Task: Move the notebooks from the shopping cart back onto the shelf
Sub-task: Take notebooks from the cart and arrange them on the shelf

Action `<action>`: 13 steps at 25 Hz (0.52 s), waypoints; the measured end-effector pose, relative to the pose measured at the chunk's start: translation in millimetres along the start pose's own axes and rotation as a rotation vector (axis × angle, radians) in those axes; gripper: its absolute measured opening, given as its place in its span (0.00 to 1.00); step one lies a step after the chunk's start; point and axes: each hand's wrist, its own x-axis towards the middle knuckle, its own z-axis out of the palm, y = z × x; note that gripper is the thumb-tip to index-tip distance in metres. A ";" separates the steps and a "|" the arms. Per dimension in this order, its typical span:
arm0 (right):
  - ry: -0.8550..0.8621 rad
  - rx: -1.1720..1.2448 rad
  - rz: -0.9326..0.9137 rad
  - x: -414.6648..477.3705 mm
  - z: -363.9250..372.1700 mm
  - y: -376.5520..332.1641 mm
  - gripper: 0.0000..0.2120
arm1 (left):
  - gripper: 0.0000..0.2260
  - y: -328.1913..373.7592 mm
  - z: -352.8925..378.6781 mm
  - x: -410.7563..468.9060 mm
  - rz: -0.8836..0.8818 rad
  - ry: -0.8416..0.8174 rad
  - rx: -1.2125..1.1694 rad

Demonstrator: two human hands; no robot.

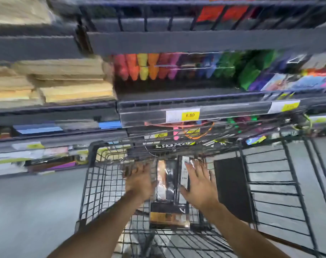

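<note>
Two bare forearms come in from the bottom edge, both over the shopping cart. The left hand has its fingers stretched forward and lies along the left edge of a plastic-wrapped bundle of dark notebooks. The fingertips are smeared by blur up near the cart's front wires. The right hand is spread wide, with the palm on the bundle's right side and the thumb on its glossy front. So the notebooks sit between the two hands, inside the cart and lengthwise away from the person. A brownish label shows at the near end. I cannot tell whether the bundle rests on the wire or is lifted off it.

Just right of the right hand, a flat black panel leans in the cart. Grey floor shows on the left. Beyond the cart's front edge is the shelf, with a yellow price tag reading 8.80. Above it is a row of rainbow-coloured packs, and to the left are tan paper stacks, all blurred.
</note>
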 end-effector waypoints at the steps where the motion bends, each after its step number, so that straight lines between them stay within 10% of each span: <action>1: -0.013 0.012 -0.002 9.5 12.5 3.4 0.41 | 0.35 1.0 14.4 12.9 -0.024 -0.027 -0.019; 9: -0.027 0.083 0.054 42.1 63.2 22.9 0.64 | 0.47 9.4 109.3 92.2 -0.276 -0.148 -0.336; 13: 0.007 0.138 0.058 49.9 77.3 30.9 0.48 | 0.45 5.8 126.0 115.3 -0.352 -0.137 -0.423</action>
